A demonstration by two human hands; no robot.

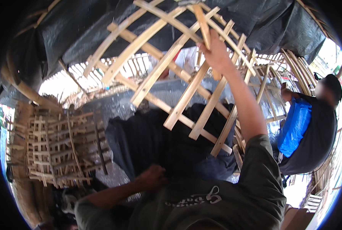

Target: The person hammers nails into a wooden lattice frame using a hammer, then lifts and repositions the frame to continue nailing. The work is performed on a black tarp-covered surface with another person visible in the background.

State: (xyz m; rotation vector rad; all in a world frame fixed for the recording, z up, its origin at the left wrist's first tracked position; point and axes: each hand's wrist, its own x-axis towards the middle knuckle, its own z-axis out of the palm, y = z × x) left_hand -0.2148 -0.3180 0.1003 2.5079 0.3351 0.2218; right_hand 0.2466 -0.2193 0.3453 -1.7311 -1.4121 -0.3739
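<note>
left hand [152, 178] blurred near the dark green shirt [152, 207]; cannot tell if fingers are curled or loose. right hand [218, 57] raised, fingers wrapped round a wooden handle [202, 25]. slatted lattice [169, 61] spreads behind it, above dark cloth [159, 138]. farther, right: another person [320, 130], blue bag [294, 126].

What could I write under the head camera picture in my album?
A right hand grips a wooden-handled tool in front of a wooden slat lattice.
</note>
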